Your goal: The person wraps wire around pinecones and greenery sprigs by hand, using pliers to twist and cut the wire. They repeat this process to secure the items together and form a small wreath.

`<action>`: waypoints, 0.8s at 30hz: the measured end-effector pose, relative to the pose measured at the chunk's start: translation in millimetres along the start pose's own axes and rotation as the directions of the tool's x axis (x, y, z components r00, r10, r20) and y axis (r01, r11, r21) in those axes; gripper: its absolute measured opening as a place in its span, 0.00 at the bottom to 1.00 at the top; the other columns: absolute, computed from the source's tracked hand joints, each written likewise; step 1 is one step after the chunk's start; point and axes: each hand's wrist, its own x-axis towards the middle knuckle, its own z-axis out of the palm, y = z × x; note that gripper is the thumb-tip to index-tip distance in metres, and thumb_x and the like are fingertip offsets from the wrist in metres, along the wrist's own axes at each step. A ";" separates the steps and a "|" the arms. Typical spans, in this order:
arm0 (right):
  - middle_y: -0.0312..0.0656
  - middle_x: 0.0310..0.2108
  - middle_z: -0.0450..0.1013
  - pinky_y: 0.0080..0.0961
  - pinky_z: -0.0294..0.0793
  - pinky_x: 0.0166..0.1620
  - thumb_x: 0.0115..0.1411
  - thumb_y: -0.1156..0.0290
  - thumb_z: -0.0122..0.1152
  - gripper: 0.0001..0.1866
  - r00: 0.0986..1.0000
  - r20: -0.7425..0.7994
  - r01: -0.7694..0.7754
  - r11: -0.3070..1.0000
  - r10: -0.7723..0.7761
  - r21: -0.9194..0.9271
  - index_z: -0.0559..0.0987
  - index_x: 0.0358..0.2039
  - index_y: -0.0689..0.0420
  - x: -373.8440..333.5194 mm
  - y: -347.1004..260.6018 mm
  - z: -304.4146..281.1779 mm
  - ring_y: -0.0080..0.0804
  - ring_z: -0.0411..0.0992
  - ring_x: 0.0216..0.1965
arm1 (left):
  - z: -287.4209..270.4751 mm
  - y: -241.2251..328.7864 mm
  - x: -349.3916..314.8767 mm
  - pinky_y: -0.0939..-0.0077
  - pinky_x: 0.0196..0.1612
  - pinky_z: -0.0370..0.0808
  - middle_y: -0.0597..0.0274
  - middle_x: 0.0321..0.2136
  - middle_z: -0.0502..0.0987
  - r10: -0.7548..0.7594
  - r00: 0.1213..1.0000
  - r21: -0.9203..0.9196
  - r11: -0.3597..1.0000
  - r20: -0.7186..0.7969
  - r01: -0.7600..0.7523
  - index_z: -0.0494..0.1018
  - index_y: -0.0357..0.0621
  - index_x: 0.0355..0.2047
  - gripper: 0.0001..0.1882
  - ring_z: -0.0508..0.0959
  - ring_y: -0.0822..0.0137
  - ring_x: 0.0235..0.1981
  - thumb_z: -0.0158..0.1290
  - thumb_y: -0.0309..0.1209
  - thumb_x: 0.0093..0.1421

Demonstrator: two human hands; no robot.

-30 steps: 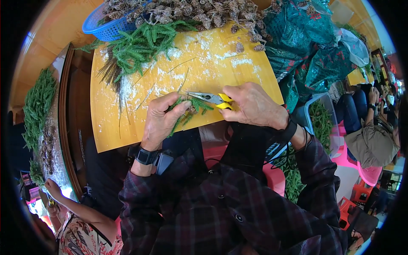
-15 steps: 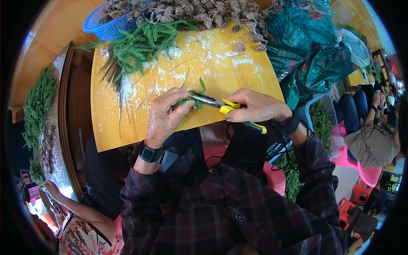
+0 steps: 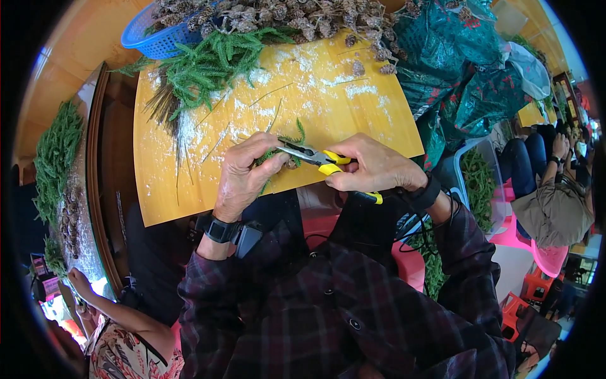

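Pliers [image 3: 321,158] slightly farther left, long axis diagonal, nose toward left hand [image 3: 243,170]

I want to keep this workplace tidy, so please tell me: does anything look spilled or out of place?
White powdery specks lie scattered across the flat yellow tabletop, as if spilled, with thin dark stems strewn among them. One small brown pine cone sits apart from the large brown cone heap.

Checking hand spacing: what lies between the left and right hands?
The head view shows the metal nose of the pliers and part of a green sprig there.
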 end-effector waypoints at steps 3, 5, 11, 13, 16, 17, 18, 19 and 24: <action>0.37 0.14 0.62 0.24 0.58 0.22 0.49 0.60 0.57 0.16 1.000 0.001 0.010 1.000 -0.010 0.011 0.72 0.24 0.62 0.1 1.1 1.1 0.21 0.59 0.18 | -1.2 0.9 0.4 0.77 0.29 0.67 0.60 0.24 0.72 0.008 1.000 0.025 1.000 0.017 -0.008 0.74 0.33 0.30 0.05 0.71 0.69 0.26 0.54 0.23 0.53; 0.38 0.14 0.63 0.25 0.58 0.22 0.49 0.60 0.57 0.16 1.000 0.001 0.016 1.000 -0.016 0.017 0.72 0.24 0.62 0.5 1.8 1.2 0.22 0.60 0.17 | -2.7 0.4 0.9 0.77 0.29 0.67 0.60 0.24 0.72 0.026 0.999 0.053 0.998 0.034 -0.028 0.74 0.33 0.30 0.05 0.71 0.68 0.25 0.54 0.23 0.53; 0.42 0.11 0.59 0.28 0.57 0.20 0.50 0.61 0.55 0.16 0.998 0.017 0.056 0.993 -0.054 -0.103 0.71 0.22 0.63 0.6 -5.7 -1.0 0.25 0.58 0.14 | -5.4 -8.8 1.8 0.78 0.29 0.67 0.59 0.23 0.71 0.085 0.995 0.048 0.995 0.061 -0.088 0.74 0.33 0.29 0.05 0.70 0.68 0.25 0.54 0.24 0.54; 0.42 0.11 0.59 0.28 0.57 0.20 0.50 0.61 0.55 0.16 0.998 0.012 0.058 0.990 -0.057 -0.125 0.71 0.22 0.63 1.5 -4.8 -0.4 0.25 0.58 0.14 | -5.1 -7.0 1.9 0.78 0.29 0.67 0.60 0.23 0.72 0.015 0.998 -0.009 1.000 0.056 -0.015 0.74 0.32 0.29 0.05 0.71 0.69 0.25 0.54 0.24 0.54; 0.38 0.13 0.62 0.24 0.57 0.20 0.52 0.64 0.56 0.12 0.996 0.021 0.094 0.984 -0.092 -0.148 0.72 0.25 0.62 6.5 6.4 -0.7 0.22 0.59 0.15 | -2.1 -11.0 1.9 0.79 0.30 0.67 0.61 0.23 0.72 -0.123 0.991 -0.124 0.984 0.054 0.129 0.75 0.33 0.30 0.05 0.71 0.71 0.25 0.53 0.24 0.55; 0.38 0.13 0.62 0.24 0.57 0.20 0.52 0.64 0.56 0.12 0.996 0.018 0.094 0.984 -0.093 -0.150 0.72 0.25 0.62 7.7 9.0 -1.5 0.22 0.59 0.15 | -1.2 -12.1 2.4 0.80 0.31 0.67 0.62 0.23 0.73 -0.189 0.980 -0.180 0.964 0.059 0.197 0.75 0.33 0.30 0.05 0.71 0.72 0.25 0.53 0.24 0.55; 0.38 0.13 0.62 0.25 0.57 0.20 0.52 0.63 0.57 0.13 0.997 0.023 0.075 0.989 -0.072 -0.128 0.72 0.25 0.62 8.9 11.5 -2.5 0.22 0.59 0.15 | -0.4 -12.7 2.4 0.80 0.31 0.67 0.62 0.23 0.73 -0.184 0.981 -0.180 0.965 0.059 0.192 0.75 0.33 0.30 0.05 0.71 0.72 0.25 0.53 0.24 0.55; 0.39 0.12 0.61 0.25 0.57 0.21 0.52 0.63 0.57 0.13 0.998 0.028 0.055 0.993 -0.052 -0.105 0.72 0.25 0.62 10.0 13.6 -3.7 0.22 0.59 0.15 | 0.5 -12.9 1.9 0.80 0.31 0.68 0.63 0.24 0.73 -0.203 0.978 -0.204 0.957 0.045 0.208 0.75 0.34 0.30 0.05 0.71 0.73 0.25 0.53 0.25 0.56; 0.43 0.11 0.61 0.30 0.59 0.22 0.54 0.59 0.58 0.16 0.979 -0.189 0.079 0.997 -0.076 0.007 0.74 0.24 0.63 13.8 21.5 -8.9 0.30 0.60 0.15 | -5.5 -3.8 1.0 0.82 0.32 0.69 0.67 0.25 0.75 -0.290 0.957 -0.251 0.928 -0.028 0.274 0.76 0.36 0.34 0.07 0.71 0.77 0.26 0.51 0.26 0.58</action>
